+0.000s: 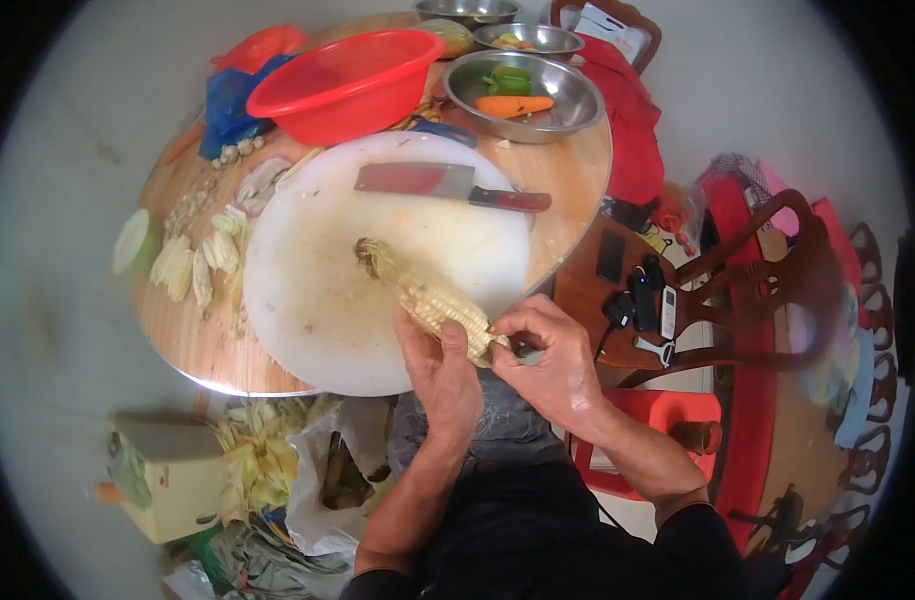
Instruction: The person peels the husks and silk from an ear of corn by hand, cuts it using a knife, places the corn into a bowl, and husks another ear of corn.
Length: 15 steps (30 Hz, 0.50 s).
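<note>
In the head view, the corn cob [443,305] is at the centre of the frame, slanting down to the right over the lower edge of the white cutting board [313,290]. The left hand [443,385] has its fingers clamped round the cob's lower half, thumb on the near side. The right hand [553,365] has its fingers drawn together, pinching the lower-right end.

The cob should be fairly light and stiff along its length, with firm kernels that could bruise or burst under hard pressure. Its rounded rows may feel slick if moist, so a wrap round the thick middle looks surest; the narrow end, with its withered silk at the upper left, would give a poorer hold.

The cob's underside and the fingers beneath it are hidden, and the right hand covers most of what it pinches. Whether the cob rests on the board or is held just above it cannot be told. At the top of the frame a steel bowl [468,12] is cut off. Contents of the white bag [323,515] at lower centre are dark and unclear, while the right edge blurs.
</note>
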Motion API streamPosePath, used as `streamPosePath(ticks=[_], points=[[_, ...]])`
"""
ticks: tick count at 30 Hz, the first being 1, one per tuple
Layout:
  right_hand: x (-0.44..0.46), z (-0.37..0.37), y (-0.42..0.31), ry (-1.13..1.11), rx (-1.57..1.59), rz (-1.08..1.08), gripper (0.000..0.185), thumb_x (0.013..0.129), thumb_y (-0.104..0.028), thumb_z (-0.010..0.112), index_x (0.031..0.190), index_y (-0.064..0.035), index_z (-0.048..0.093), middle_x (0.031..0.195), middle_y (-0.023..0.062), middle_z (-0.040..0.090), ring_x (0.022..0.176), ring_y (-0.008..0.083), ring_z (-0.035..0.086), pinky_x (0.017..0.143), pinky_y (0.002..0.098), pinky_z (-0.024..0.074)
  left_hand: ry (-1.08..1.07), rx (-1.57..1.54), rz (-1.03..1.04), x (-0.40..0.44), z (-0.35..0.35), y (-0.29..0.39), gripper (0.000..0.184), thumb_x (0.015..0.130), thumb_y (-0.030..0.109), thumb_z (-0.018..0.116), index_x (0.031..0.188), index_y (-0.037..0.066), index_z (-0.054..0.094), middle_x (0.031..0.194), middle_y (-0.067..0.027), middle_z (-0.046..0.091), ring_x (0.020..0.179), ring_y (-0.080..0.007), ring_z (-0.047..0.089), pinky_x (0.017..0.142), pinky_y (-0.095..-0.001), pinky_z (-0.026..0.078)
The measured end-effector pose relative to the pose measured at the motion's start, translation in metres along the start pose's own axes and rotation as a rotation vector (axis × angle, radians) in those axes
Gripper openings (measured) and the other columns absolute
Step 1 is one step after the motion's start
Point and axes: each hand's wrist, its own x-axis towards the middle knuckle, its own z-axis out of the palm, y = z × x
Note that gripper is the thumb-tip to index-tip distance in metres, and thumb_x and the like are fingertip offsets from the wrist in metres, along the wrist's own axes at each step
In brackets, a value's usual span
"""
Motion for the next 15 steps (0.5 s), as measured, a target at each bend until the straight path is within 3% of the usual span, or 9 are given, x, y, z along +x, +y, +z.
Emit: streamPosePath(ticks=[1, 11, 13, 15], points=[[0.000, 0.000, 0.000, -0.019, -0.002, 0.002, 0.016, 0.082, 0.009, 0.071, 0.098, 0.0049, 0.070, 0.101, 0.0078, 0.062, 0.093, 0.0124, 0.066, 0.082, 0.0256, 0.0569, 0.007, -0.026, 0.011, 0.000, 0.000, -0.001, 0.061, 0.107, 0.004, 0.046, 0.160, 0.005, 0.018, 0.143, -0.0123, 0.047, 0.123, -0.0221, 0.052, 0.105, -0.0388, 0.045], [0.009, -0.010, 0.003, -0.005, 0.000, 0.061, 0.013, 0.089, 0.008, 0.064, 0.099, 0.0052, 0.071, 0.097, 0.0076, 0.066, 0.091, 0.0105, 0.066, 0.077, 0.0240, 0.0560, -0.021, -0.037, 0.039, 0.002, 0.000, -0.003, 0.058, 0.107, 0.007, 0.047, 0.159, 0.004, 0.021, 0.142, -0.0125, 0.049, 0.124, -0.0227, 0.051, 0.106, -0.0402, 0.044], [0.010, -0.009, 0.012, 0.027, 0.071, 0.122, 0.017, 0.085, 0.001, 0.065, 0.100, 0.0030, 0.072, 0.096, 0.0172, 0.071, 0.088, 0.0225, 0.072, 0.079, 0.0318, 0.0558, -0.019, -0.065, 0.009, 0.004, -0.003, -0.002, 0.056, 0.108, 0.010, 0.047, 0.159, 0.004, 0.023, 0.139, -0.0126, 0.050, 0.123, -0.0232, 0.053, 0.105, -0.0405, 0.045], [0.009, -0.009, 0.010, 0.021, 0.157, 0.141, 0.017, 0.086, 0.000, 0.066, 0.102, 0.0032, 0.071, 0.097, 0.0168, 0.071, 0.088, 0.0215, 0.071, 0.079, 0.0316, 0.0553, -0.015, -0.091, -0.028, 0.004, -0.003, 0.000, 0.054, 0.109, 0.013, 0.047, 0.158, 0.004, 0.025, 0.137, -0.0128, 0.052, 0.121, -0.0236, 0.054, 0.104, -0.0408, 0.046]])
